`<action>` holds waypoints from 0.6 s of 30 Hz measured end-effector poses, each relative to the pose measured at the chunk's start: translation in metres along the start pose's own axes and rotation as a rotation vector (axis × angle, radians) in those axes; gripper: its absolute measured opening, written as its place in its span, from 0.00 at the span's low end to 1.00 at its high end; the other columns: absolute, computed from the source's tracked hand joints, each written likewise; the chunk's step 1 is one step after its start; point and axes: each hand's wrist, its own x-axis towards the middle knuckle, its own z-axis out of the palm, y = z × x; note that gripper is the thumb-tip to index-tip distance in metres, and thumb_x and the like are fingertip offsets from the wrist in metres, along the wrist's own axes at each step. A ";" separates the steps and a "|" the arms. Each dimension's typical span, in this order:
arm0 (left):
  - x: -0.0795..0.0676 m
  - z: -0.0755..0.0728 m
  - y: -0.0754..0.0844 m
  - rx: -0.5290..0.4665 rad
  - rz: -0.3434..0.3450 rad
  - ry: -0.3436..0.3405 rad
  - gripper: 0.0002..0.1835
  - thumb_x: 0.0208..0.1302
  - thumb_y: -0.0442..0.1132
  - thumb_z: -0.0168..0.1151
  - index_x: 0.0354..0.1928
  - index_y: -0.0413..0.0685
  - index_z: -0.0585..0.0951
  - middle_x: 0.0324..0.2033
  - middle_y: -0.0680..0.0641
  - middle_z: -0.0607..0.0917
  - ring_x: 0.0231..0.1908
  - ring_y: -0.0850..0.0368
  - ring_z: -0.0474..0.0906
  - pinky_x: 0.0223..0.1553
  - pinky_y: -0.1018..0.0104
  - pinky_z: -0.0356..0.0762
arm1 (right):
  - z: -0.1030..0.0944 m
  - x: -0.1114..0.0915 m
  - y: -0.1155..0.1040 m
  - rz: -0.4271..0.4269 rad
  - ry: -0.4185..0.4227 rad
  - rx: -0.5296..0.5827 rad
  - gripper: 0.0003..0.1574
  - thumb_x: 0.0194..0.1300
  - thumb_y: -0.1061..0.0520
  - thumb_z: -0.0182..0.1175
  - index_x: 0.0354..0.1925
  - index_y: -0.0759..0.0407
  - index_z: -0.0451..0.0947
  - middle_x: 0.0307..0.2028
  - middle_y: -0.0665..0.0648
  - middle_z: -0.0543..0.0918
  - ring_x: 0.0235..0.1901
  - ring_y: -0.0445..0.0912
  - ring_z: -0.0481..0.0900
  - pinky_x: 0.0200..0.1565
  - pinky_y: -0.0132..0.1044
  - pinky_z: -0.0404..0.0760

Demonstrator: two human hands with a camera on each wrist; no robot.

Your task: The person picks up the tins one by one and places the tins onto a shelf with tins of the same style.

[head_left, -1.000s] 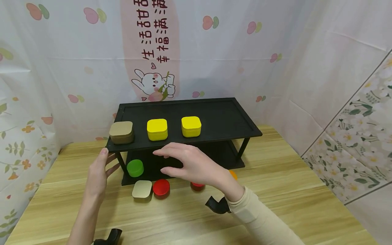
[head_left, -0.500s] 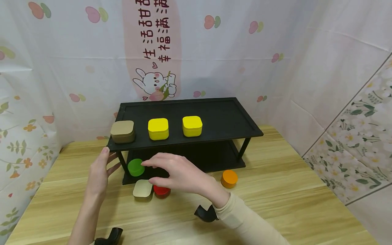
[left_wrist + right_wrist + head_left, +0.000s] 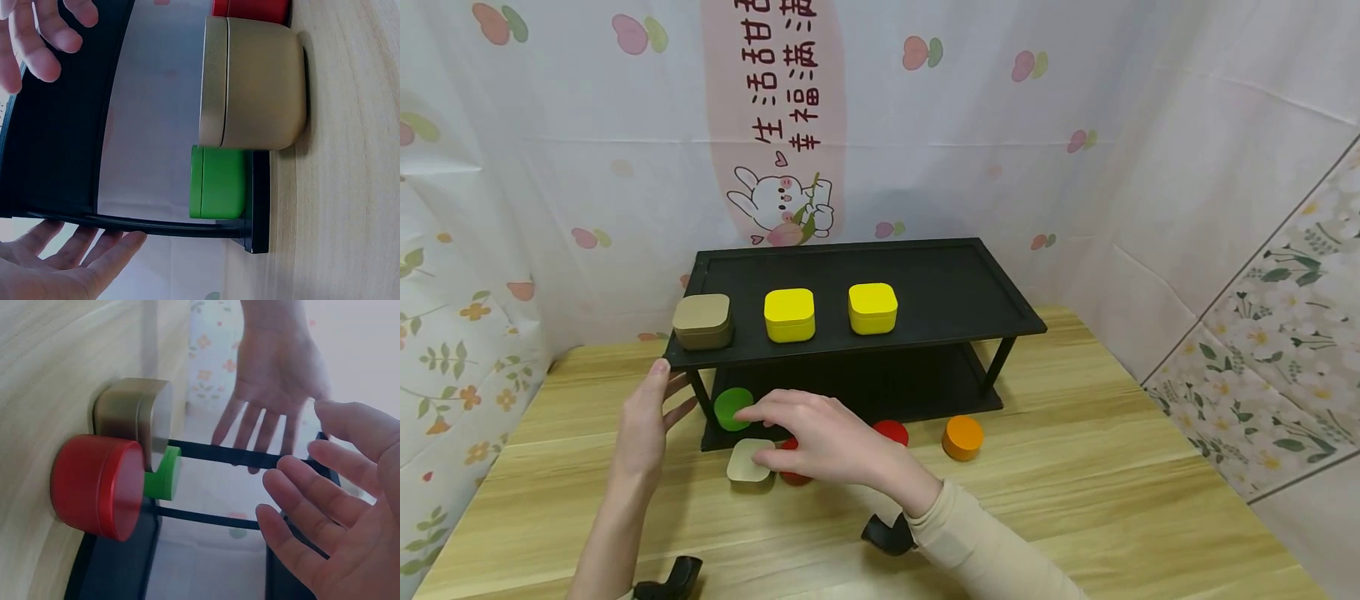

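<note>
My left hand (image 3: 642, 421) is at the left end of a black two-tier shelf (image 3: 940, 279). Its thumb meets the upper tier's front corner, and straight fingers (image 3: 119, 259) lie along the post. The right hand (image 3: 838, 442) hovers with fingers spread and holds nothing; in the head view it overlaps a beige square tin (image 3: 745, 462), a green tin (image 3: 727, 407) and a red round tin (image 3: 794, 478). From the right wrist, its fingers stand apart from the beige tin (image 3: 122, 412) and red tin (image 3: 94, 487). The green tin sits on the lower tier.
On the upper tier stand a khaki square tin (image 3: 703, 321) and two yellow ones, left (image 3: 790, 317) and right (image 3: 872, 308). Another red tin (image 3: 892, 432) and an orange tin (image 3: 962, 437) are on the wooden table (image 3: 1075, 492) before the shelf. A printed curtain (image 3: 985, 125) hangs behind.
My right hand has moved left and lower, from in front of the shelf's middle to over the beige and green tins, uncovering the orange tin and right red tin. The left hand stays at the post.
</note>
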 end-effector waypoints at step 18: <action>0.000 0.000 0.000 0.022 -0.006 0.005 0.29 0.82 0.60 0.39 0.69 0.51 0.74 0.58 0.65 0.74 0.60 0.67 0.71 0.50 0.84 0.82 | 0.025 0.015 0.006 0.015 -0.002 -0.037 0.27 0.71 0.48 0.66 0.66 0.48 0.78 0.60 0.48 0.82 0.49 0.39 0.82 0.41 0.14 0.77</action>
